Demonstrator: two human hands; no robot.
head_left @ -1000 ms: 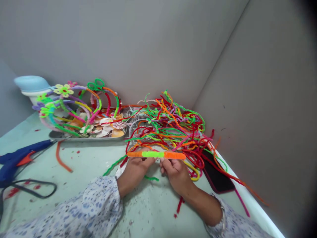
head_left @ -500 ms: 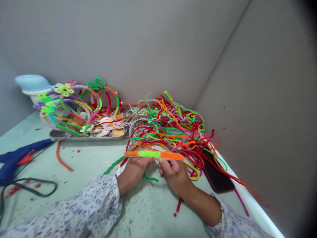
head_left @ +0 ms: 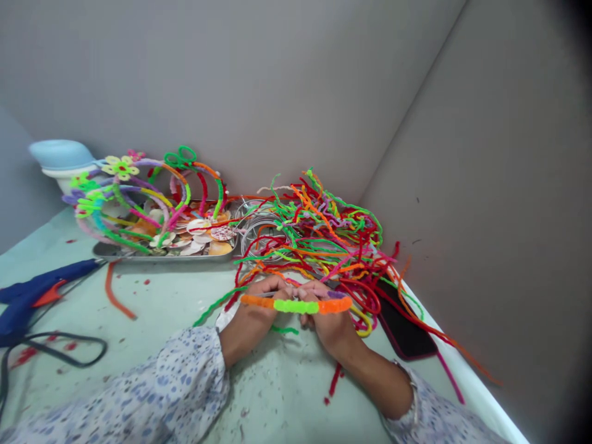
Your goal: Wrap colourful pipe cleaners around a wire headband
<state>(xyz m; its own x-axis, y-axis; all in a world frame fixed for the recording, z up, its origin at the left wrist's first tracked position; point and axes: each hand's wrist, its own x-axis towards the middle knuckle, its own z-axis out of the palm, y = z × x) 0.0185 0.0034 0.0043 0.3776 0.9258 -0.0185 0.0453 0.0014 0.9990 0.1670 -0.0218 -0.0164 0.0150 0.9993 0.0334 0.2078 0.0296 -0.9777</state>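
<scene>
Between my two hands is a headband point(head_left: 296, 306) wrapped in fuzzy pipe cleaner, orange at both sides and lime green in the middle, with a bit of purple near its right end. My left hand point(head_left: 252, 320) is closed on its left part. My right hand point(head_left: 329, 324) grips the right part, with thumb and fingers pinched near the centre behind the band. A pale strip of the band shows between the fingertips, but the fingers hide most of it. Below the hands, a green pipe cleaner piece point(head_left: 284, 331) lies on the table.
A tangled pile of pipe cleaners point(head_left: 324, 228) lies beyond my hands, beside wire hoops point(head_left: 261, 237). A metal tray point(head_left: 166, 258) of shells carries several finished headbands point(head_left: 152, 163). A blue glue gun point(head_left: 46, 287) lies left; a phone point(head_left: 409, 333) lies right, near the table edge.
The headband has tilted and shifted slightly right and down, so its wrapped curve now faces me more. My fingers have moved up behind it. The things on the table have not moved.
</scene>
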